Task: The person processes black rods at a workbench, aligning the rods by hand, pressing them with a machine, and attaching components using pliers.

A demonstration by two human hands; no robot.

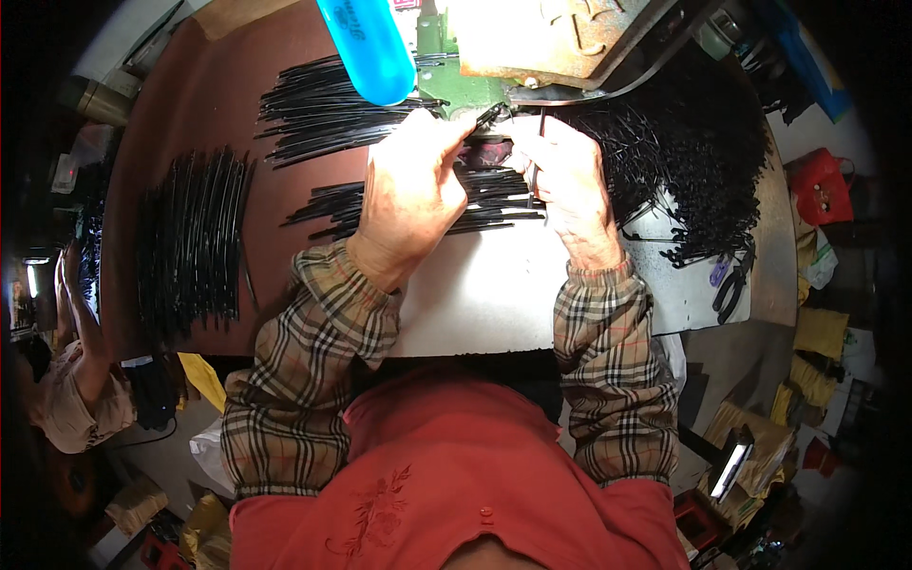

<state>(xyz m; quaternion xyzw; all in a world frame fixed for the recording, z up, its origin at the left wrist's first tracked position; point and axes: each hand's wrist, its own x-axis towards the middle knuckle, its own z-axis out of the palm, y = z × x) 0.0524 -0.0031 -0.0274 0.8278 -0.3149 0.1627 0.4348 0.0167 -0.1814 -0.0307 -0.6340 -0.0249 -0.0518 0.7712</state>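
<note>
My left hand (413,190) is closed in a pinch at the green base (461,76) of a bench machine. A short dark end of a thin black rod shows at its fingertips. Just across from it, my right hand (573,185) pinches another thin black rod (534,179), held roughly upright in the picture. Under and between the hands lies a loose bundle of thin black rods (475,201). The machine's worn metal head (560,43) hangs over the work spot. Strong glare and my fingers hide exactly where the pieces meet.
More black rods lie in a stack (313,109) behind my left hand and a pile (195,242) farther left. A large tangled heap (684,161) fills the right side. A blue cylinder (375,57) hangs close above. Pliers (731,293) lie near the right edge. Another person (81,389) is far left.
</note>
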